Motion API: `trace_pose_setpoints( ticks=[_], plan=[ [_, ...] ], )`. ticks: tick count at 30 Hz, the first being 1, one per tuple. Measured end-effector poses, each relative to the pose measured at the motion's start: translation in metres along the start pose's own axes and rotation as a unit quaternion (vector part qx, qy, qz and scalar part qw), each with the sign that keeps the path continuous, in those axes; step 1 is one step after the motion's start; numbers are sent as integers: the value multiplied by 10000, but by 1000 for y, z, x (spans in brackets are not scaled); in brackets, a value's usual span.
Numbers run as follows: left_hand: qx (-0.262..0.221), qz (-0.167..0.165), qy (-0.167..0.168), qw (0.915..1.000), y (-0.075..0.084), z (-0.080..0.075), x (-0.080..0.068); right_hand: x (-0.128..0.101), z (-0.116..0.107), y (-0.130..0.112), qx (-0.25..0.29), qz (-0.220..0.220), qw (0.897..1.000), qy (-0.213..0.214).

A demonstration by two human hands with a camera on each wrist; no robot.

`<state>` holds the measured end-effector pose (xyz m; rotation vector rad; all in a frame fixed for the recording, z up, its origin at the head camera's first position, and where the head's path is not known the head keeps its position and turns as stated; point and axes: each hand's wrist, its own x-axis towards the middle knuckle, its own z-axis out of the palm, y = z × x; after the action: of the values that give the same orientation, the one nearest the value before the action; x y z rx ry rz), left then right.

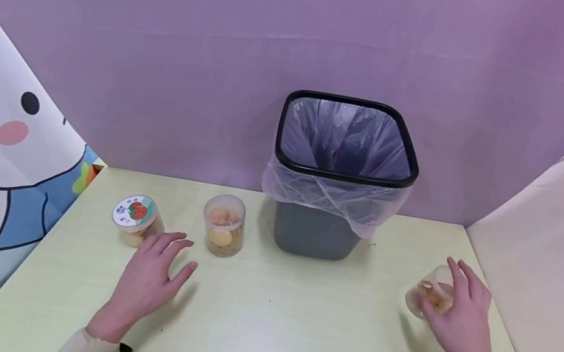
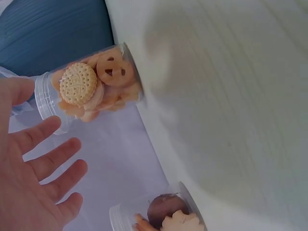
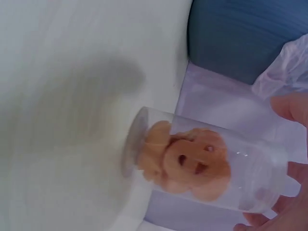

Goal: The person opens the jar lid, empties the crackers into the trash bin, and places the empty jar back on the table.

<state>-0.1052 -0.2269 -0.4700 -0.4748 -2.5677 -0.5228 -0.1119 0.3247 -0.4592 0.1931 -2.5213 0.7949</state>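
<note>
Now, head view: right hand curled round a clear cookie jar, half hiding it; left hand spread flat near two jars. Left wrist: fingers splayed, nothing gripped. Right wrist: blurred jar, fingertips at its rim.

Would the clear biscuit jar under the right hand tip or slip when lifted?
The jar looks like thin smooth plastic, so probably light and a bit slippery. It seems only part full of biscuits, which would likely shift. Being round, it may roll if tipped.
</note>
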Motion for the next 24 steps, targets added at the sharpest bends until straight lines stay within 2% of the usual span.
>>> trace_pose_setpoints(
  ticks=[5,9,12,16,18,24],
  plan=[
    [-232,-193,-74,9995,5,1,0,-5,4,6,390,576,9976,57],
    [-344,-359,-191,9986,8,2,0,-7,9,10,804,1120,9905,-9],
    [-468,-502,-287,9972,9,4,-1,-9,10,12,1170,1690,9786,-119],
    [-661,-656,-371,9950,10,6,-3,-13,12,18,1900,2384,9522,-207],
    [-753,-706,-410,9938,11,7,-3,-15,13,21,2178,2566,9414,-218],
    [-1200,-894,-584,9870,10,10,-6,-19,23,24,2357,2784,9305,-321]
  ],
)
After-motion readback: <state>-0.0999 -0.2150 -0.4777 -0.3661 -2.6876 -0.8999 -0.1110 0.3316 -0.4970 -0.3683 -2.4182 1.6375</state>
